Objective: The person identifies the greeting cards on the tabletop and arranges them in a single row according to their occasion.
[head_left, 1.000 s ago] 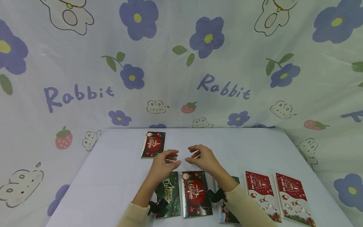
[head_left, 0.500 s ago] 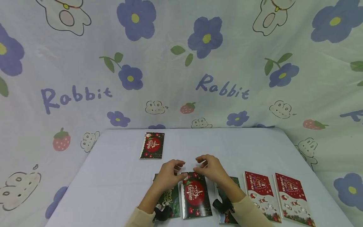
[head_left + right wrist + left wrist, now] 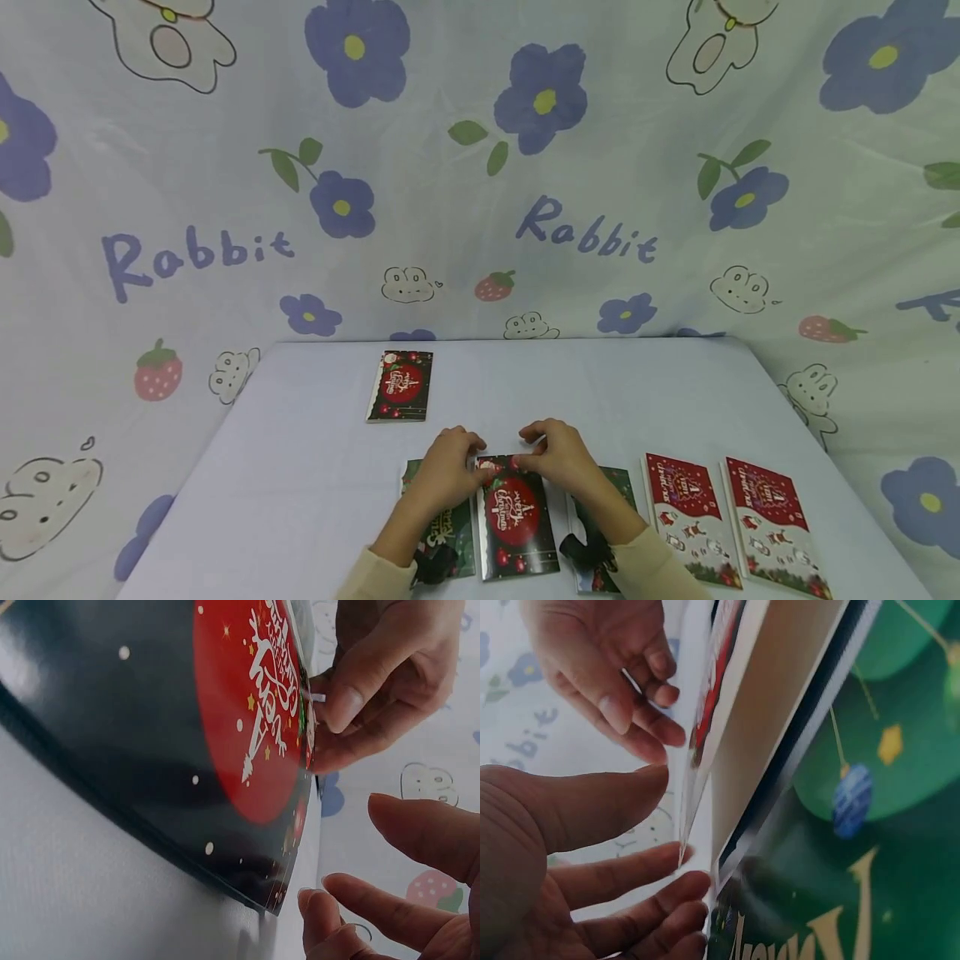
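Observation:
A dark booklet with a red Christmas circle on its cover lies in front of me at the middle of the row. My left hand is at its far left corner, thumb and fingers pinching the edge; in the right wrist view that left hand meets the booklet's cover edge. At the far right corner is my right hand, its fingers loosely bent and parted, with a gap to the cover in the right wrist view. Cream page edges show in the left wrist view.
A green Christmas booklet lies partly under my left forearm, another green one under my right. Two red-and-white booklets lie at the right. One more dark booklet is farther back. A patterned cloth hangs behind the white table.
Both hands have come down and nearer from above the row to the far edge of the middle dark booklet. The left hand has taken hold of its corner.

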